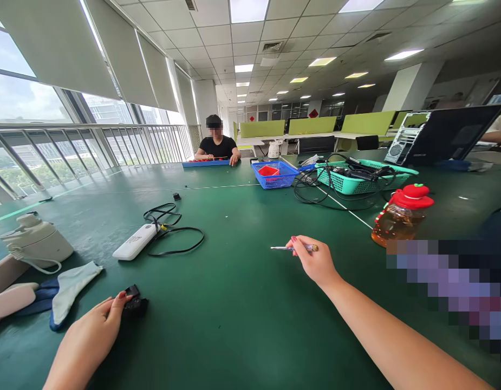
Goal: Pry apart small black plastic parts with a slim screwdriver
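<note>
My left hand (98,327), low on the left, pinches a small black object (136,304) just over the green table (234,303); what the object is I cannot make out. My right hand (313,257), right of the middle, is closed around a thin screwdriver (315,247). Its metal tip points left and its handle end sticks out to the right of the fingers. Between the two hands lies bare green tabletop.
Left: a white power strip (136,242) with black cable, gloves (71,290), a pale bottle (39,241). Right: a red-lidded bottle (402,214), a teal basket (351,181) of cables. Behind: a blue basket (274,176) and a seated person (218,145) at a blue tray (205,163).
</note>
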Motion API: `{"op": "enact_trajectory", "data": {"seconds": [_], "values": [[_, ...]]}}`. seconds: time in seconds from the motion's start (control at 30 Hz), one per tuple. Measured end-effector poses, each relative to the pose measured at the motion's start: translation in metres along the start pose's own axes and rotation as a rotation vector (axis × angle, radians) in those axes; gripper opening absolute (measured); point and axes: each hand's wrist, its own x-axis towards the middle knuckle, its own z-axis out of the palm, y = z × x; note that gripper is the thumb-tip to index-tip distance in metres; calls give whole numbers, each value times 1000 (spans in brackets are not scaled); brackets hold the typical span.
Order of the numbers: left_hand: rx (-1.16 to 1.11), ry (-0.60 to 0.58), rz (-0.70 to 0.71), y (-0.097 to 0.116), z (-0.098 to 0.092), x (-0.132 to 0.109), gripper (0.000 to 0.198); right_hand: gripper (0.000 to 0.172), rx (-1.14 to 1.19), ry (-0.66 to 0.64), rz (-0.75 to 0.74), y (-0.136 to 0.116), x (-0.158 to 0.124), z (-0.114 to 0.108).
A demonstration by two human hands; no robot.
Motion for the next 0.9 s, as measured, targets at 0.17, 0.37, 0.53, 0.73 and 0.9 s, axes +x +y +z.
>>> {"op": "enact_trajectory", "data": {"seconds": [0.17, 0.37, 0.53, 0.73, 0.9], "values": [[99, -5, -22, -39, 14, 5, 43, 45, -1, -9, -7, 2, 1, 1], [62, 57, 204, -54, 21, 2, 37, 44, 16, -16, 11, 3, 0, 2], [-18, 211, 174, -46, 16, -1, 38, 45, 9, -12, 19, 2, 0, 1], [-69, 226, 510, -14, 17, -14, 47, 45, -6, -12, 23, 0, -1, 1], [-15, 206, 512, -2, 24, -18, 46, 46, -10, -11, 28, -1, 0, 0]]}}
